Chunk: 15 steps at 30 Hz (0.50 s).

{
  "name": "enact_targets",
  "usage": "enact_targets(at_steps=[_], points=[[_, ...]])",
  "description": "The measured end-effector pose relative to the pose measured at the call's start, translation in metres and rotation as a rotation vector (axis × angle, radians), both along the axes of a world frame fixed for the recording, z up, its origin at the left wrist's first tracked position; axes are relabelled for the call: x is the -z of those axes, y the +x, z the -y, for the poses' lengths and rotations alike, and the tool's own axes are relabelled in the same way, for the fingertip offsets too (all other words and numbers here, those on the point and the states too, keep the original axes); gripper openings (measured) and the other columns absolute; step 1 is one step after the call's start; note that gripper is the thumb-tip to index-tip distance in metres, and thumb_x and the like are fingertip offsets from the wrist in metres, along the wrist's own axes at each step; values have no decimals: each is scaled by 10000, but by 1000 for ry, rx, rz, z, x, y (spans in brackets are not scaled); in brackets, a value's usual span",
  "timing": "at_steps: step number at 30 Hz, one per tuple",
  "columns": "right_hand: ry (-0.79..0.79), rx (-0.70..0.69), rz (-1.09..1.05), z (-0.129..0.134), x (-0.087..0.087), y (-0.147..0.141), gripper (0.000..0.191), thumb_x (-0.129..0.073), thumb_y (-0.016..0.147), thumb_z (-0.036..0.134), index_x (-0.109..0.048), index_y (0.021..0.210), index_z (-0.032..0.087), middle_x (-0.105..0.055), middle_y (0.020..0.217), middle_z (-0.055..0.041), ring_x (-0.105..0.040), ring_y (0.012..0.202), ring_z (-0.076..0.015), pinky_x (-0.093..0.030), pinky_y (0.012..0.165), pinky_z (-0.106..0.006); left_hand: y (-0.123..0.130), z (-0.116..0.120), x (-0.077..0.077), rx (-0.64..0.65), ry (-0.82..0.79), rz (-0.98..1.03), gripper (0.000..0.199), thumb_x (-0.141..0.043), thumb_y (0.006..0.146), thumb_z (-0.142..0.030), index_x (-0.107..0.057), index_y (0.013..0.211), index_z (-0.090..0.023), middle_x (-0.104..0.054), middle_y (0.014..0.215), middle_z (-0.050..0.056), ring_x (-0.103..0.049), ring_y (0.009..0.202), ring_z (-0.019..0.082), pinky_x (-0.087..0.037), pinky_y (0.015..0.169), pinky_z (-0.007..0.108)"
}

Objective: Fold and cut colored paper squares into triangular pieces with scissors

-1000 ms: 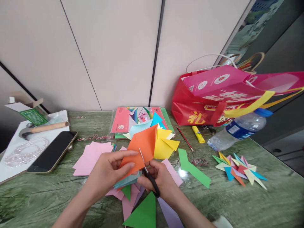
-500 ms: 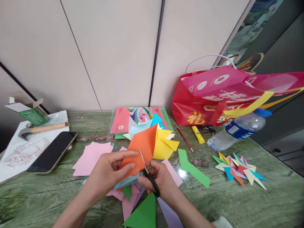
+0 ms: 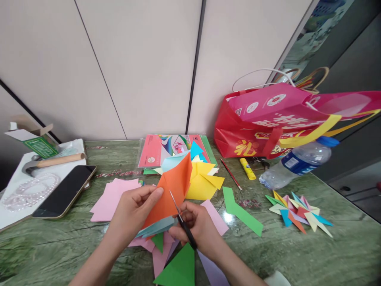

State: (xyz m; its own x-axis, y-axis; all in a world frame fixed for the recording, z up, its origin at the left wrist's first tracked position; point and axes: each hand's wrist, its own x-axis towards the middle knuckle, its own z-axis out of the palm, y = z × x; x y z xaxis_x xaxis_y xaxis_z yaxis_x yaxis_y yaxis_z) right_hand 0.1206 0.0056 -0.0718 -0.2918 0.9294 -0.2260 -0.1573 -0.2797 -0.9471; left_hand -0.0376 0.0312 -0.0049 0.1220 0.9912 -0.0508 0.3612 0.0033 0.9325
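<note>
My left hand (image 3: 135, 208) pinches the left edge of a creased orange sheet of paper (image 3: 171, 184), thumb on top. In my right hand (image 3: 195, 224) is a pair of scissors (image 3: 187, 230) with black handles; their blades lie against the orange paper, pointing up and left. Whether the blades are cutting through it I cannot tell. Light blue paper (image 3: 159, 227) shows just under the orange sheet. Yellow cut paper (image 3: 202, 182) lies behind it. Below my hands are a green piece (image 3: 180, 268), pink strips (image 3: 160, 256) and a lilac strip (image 3: 212, 270).
Pink sheets (image 3: 116, 198) and a phone (image 3: 65, 190) lie left, near a wooden-handled hammer (image 3: 59, 161). To the right are green paper (image 3: 244, 214), a pencil (image 3: 231, 174), a glue stick (image 3: 247, 169), a bottle (image 3: 297, 165), folded paper stars (image 3: 299, 212) and a red bag (image 3: 253, 135).
The orange paper has tilted and shifted slightly left. My left thumb has moved up onto its edge. The scissors have moved a little left and down with my right hand.
</note>
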Motion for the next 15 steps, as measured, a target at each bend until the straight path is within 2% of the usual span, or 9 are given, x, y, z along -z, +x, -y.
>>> enact_targets(at_steps=[4, 10, 15], points=[[26, -32, -45, 0, -2, 1, 387, -822, 490, 234, -560, 760, 143, -584, 548, 42, -499, 466, -81, -376, 442, -171, 1, 0, 2, -8, 4, 11, 301, -560, 753, -407, -595, 595, -153, -504, 587, -35, -397, 559, 101, -319, 481, 184], [8, -111, -252, 0, -9, 2, 510, -861, 407, 182, -630, 861, 145, -639, 737, -13, -581, 684, -155, -460, 646, -251, 0, 0, 1, 39, -20, 39, 267, -576, 744, -391, -642, 622, -163, -578, 601, -27, -454, 555, 109, -354, 489, 182], [43, -105, -350, -1, -8, 1, 396, -818, 536, 227, -645, 886, 161, -639, 777, -14, -570, 698, -139, -440, 649, -227, 1, 2, -2, 36, -67, 80, 223, -591, 732, -371, -677, 666, -176, -612, 590, -28, -483, 542, 110, -370, 474, 174]])
